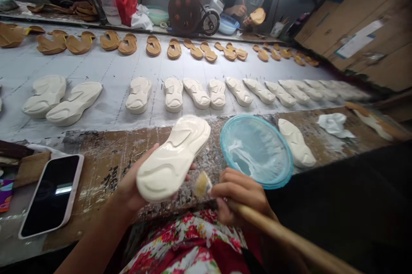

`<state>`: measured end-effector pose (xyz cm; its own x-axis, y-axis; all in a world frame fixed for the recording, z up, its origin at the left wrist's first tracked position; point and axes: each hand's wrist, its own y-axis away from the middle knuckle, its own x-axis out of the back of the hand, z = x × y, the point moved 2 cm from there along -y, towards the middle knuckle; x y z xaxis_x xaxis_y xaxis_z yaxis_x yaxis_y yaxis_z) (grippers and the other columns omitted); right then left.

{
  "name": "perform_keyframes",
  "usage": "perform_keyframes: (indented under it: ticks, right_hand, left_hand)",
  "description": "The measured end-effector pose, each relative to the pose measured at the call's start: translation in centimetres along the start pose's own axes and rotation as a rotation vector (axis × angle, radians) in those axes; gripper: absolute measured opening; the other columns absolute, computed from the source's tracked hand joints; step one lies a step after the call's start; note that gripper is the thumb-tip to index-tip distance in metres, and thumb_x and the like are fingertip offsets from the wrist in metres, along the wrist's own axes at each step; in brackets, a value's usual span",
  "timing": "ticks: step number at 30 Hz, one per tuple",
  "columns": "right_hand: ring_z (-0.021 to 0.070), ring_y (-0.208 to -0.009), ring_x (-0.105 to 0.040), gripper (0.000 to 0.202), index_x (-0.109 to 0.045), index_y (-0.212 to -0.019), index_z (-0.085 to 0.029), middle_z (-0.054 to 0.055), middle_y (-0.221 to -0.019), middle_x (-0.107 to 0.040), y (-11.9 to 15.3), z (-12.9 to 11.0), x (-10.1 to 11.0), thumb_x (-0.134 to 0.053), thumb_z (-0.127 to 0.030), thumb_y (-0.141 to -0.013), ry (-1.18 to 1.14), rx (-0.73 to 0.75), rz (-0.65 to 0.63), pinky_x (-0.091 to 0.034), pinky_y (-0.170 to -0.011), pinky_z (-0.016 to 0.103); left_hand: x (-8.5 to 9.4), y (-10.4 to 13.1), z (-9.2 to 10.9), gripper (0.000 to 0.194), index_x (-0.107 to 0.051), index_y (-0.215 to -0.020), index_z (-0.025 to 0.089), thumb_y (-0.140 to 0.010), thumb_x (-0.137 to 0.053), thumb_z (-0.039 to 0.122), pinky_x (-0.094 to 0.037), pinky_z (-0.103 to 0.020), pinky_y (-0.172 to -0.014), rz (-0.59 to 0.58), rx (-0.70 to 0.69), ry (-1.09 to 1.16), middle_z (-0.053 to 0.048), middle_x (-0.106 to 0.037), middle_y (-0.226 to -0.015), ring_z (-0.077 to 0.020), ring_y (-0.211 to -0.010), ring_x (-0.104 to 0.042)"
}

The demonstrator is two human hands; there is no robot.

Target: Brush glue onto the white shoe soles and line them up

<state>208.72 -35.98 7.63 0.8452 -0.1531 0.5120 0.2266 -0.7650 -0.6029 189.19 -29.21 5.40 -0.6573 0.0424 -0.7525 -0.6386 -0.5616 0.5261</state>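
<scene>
A glossy cream shoe sole (172, 160) rests tilted in my left hand (137, 184), whose fingers wrap round its underside and far edge. My right hand (241, 197) is closed round a brush (203, 183) with a long wooden handle; its bristles are just right of the sole, apart from it. Behind my right hand, a blue bowl (257, 149) shows white liquid smeared over its inside. Right of the bowl lies another cream sole (296, 143).
Several cream soles (174, 94) line the white sheet, with several tan uppers (153, 46) behind. A phone (51, 197) lies at left, a crumpled white cloth (334, 124) at right. Beyond, a person's hand (238, 10) shows near a machine (185, 11). Cardboard boxes (357, 38) stand back right.
</scene>
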Motion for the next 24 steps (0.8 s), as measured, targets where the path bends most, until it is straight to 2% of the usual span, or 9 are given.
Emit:
perform_keyframes:
  ticks: [2,4,6,9,12,17,20,23,24]
  right_hand:
    - [0.0100,-0.050,-0.053,0.012,-0.061,-0.072,-0.018,-0.002,-0.058,-0.060,1.1,1.6,2.1,-0.052,-0.014,-0.078,0.109,-0.222,0.102,-0.043,-0.047,0.020]
    - [0.0099,-0.048,-0.053,0.013,-0.060,-0.072,-0.017,-0.002,-0.057,-0.060,2.1,3.3,4.4,-0.054,-0.017,-0.083,0.225,-0.395,0.236,-0.041,-0.045,0.019]
    - [0.0103,-0.046,-0.050,0.017,-0.060,-0.070,-0.015,-0.002,-0.053,-0.055,2.9,5.0,6.2,-0.056,-0.022,-0.085,0.319,-0.535,0.314,-0.039,-0.045,0.020]
    - [0.0101,-0.042,-0.045,0.025,-0.062,-0.062,-0.014,-0.004,-0.043,-0.047,3.5,7.3,7.0,-0.061,-0.030,-0.080,0.358,-0.687,0.286,-0.035,-0.044,0.021]
    - [0.0096,-0.041,-0.042,0.029,-0.061,-0.055,-0.014,-0.004,-0.040,-0.045,3.8,8.5,6.9,-0.067,-0.036,-0.073,0.305,-0.762,0.222,-0.032,-0.043,0.021]
    - [0.0077,-0.036,-0.035,0.032,-0.059,-0.061,-0.014,-0.006,-0.039,-0.039,3.8,7.2,7.3,-0.056,-0.036,-0.084,0.144,-0.767,0.337,-0.028,-0.038,0.020]
    - [0.0096,-0.039,-0.042,0.027,-0.061,-0.068,-0.016,-0.005,-0.042,-0.046,2.8,5.3,6.4,-0.054,-0.034,-0.086,0.010,-0.694,0.375,-0.034,-0.040,0.021]
    - [0.0137,-0.056,-0.057,0.016,-0.067,-0.082,-0.019,0.001,-0.066,-0.064,0.8,3.2,4.8,-0.056,-0.031,-0.085,-0.076,-0.493,0.388,-0.046,-0.053,0.026]
    - [0.0154,-0.062,-0.059,0.013,-0.068,-0.086,-0.020,0.002,-0.071,-0.066,0.0,2.5,4.4,-0.057,-0.026,-0.084,-0.081,-0.322,0.400,-0.048,-0.057,0.028]
  left_hand:
    - [0.9,0.0,0.3,0.054,-0.060,-0.122,0.011,-0.096,-0.026,0.045,-0.058,-0.038,-0.051,-0.058,-0.055,0.048,-0.024,-0.066,-0.113,-0.0321,-0.087,-0.069]
    - [2.0,0.1,0.5,0.041,-0.060,-0.124,0.019,-0.096,-0.035,0.037,-0.060,-0.041,-0.067,0.049,-0.285,0.127,-0.017,-0.065,-0.119,-0.0295,-0.101,-0.066]
    - [2.9,0.0,0.2,0.036,-0.058,-0.125,0.027,-0.093,-0.041,0.032,-0.055,-0.049,-0.084,0.110,-0.423,0.211,-0.008,-0.064,-0.124,-0.0291,-0.116,-0.058]
    - [3.8,-1.1,-1.3,0.042,-0.057,-0.126,0.032,-0.089,-0.044,0.046,-0.046,-0.062,-0.091,-0.028,-0.261,0.278,-0.005,-0.059,-0.132,-0.0358,-0.123,-0.050]
    - [4.4,-2.4,-2.7,0.054,-0.054,-0.132,0.027,-0.087,-0.040,0.056,-0.046,-0.057,-0.094,-0.065,-0.112,0.293,-0.009,-0.057,-0.133,-0.0345,-0.119,-0.055]
    - [3.2,-2.7,-3.4,0.052,-0.061,-0.124,0.016,-0.092,-0.037,0.049,-0.052,-0.049,-0.086,0.009,-0.014,0.198,-0.014,-0.067,-0.116,-0.0304,-0.098,-0.066]
    - [1.5,-2.0,-3.4,0.049,-0.069,-0.109,0.011,-0.089,-0.045,0.049,-0.055,-0.038,-0.074,0.104,0.000,0.027,-0.013,-0.073,-0.095,-0.0269,-0.080,-0.068]
    - [-0.3,-1.0,-3.2,0.044,-0.072,-0.098,0.013,-0.083,-0.056,0.051,-0.052,-0.027,-0.071,0.199,-0.039,-0.179,-0.009,-0.073,-0.084,-0.0219,-0.077,-0.065]
    - [-0.9,-0.6,-3.1,0.043,-0.073,-0.096,0.015,-0.081,-0.059,0.052,-0.051,-0.025,-0.070,0.200,-0.050,-0.251,-0.007,-0.073,-0.082,-0.0205,-0.076,-0.064]
